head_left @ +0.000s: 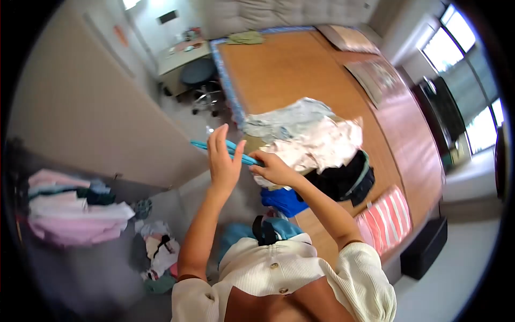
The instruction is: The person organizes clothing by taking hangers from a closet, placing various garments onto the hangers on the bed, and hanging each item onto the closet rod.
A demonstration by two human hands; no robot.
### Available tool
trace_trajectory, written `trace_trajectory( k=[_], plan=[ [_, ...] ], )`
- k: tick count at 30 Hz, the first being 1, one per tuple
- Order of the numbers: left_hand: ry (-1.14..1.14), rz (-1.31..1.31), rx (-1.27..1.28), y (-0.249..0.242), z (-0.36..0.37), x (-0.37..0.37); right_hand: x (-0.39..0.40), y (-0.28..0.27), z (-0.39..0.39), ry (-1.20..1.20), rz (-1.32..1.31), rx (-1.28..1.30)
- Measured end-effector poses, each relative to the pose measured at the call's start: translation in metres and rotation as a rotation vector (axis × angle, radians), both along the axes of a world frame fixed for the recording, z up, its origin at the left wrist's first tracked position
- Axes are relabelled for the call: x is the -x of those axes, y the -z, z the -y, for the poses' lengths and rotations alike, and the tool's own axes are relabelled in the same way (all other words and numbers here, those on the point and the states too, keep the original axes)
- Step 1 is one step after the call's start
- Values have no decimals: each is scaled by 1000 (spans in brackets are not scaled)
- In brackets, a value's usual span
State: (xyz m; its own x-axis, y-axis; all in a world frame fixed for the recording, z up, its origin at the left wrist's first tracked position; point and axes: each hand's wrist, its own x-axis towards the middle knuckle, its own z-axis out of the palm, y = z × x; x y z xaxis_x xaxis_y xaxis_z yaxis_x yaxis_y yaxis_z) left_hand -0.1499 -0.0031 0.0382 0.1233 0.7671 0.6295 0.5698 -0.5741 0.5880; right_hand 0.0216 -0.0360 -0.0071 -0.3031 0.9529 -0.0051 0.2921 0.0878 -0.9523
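A light blue hanger (245, 159) is held up in front of me, slanting down from left to right. My right hand (274, 168) is closed around its right end. Beside its left part, my left hand (223, 155) is raised with fingers extended and thumb apart, the blue bars passing at the palm. Just past my right hand, a white printed garment (322, 145) lies on the bed, with a pale grey-blue garment (289, 121) behind it. Black clothing (340, 180) and a bright blue cloth (283, 201) lie nearer to me.
The bed (284, 64) carries pillows and a striped pink cushion (385, 220). A round stool (198, 72) stands by a small desk (182, 56). Clothes hang at the left (80, 214), with a clothes pile (161, 252) below. A black box (424, 248) is at the right.
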Motion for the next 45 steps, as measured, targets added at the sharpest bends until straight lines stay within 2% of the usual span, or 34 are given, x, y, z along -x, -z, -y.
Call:
trace_trajectory(
  k=[2, 4, 5, 8, 10, 12, 14, 17, 21, 22, 24, 25, 28, 33, 35, 39, 41, 44, 45],
  plan=[
    [170, 6, 61, 12, 7, -56, -30, 13, 11, 152, 107, -137],
    [320, -37, 95, 19, 16, -101, -61, 30, 22, 291, 114, -55],
    [400, -50, 103, 23, 19, -121, -75, 34, 29, 353, 84, -146],
    [613, -55, 173, 38, 32, -169, -115, 38, 56, 501, 46, -86],
    [735, -37, 198, 50, 34, -196, -141, 55, 71, 591, 118, -3],
    [796, -57, 203, 63, 32, -217, -162, 85, 86, 699, 161, 28],
    [842, -85, 193, 75, 27, -236, -174, 60, 97, 876, 257, 183],
    [838, -145, 261, 102, 12, -261, -200, 75, 108, 1098, 257, 134],
    [852, -340, 320, 157, -26, -282, -228, 114, 106, 1385, 442, 95],
    [859, -401, 338, 169, -38, -285, -233, 118, 102, 1413, 556, -11],
    [876, -484, 379, 191, -62, -289, -246, 127, 89, 1433, 632, 118],
    [883, -539, 393, 202, -74, -292, -255, 133, 80, 1411, 734, 128],
    [902, -647, 368, 240, -103, -306, -284, 160, 52, 1464, 815, 66],
    [978, -874, 477, 295, -137, -343, -329, 212, 1, 1566, 884, 283],
    [1023, -880, 500, 310, -142, -353, -337, 239, -14, 1613, 879, 423],
    [1052, -1018, 505, 332, -148, -364, -338, 263, -26, 1512, 810, 633],
    [1065, -844, 449, 328, -147, -364, -336, 259, -27, 1489, 832, 658],
    [1123, -513, 347, 294, -144, -362, -327, 242, -3, 1434, 837, 473],
    [1149, -390, 308, 285, -142, -361, -322, 231, 4, 1508, 806, 368]
  ],
)
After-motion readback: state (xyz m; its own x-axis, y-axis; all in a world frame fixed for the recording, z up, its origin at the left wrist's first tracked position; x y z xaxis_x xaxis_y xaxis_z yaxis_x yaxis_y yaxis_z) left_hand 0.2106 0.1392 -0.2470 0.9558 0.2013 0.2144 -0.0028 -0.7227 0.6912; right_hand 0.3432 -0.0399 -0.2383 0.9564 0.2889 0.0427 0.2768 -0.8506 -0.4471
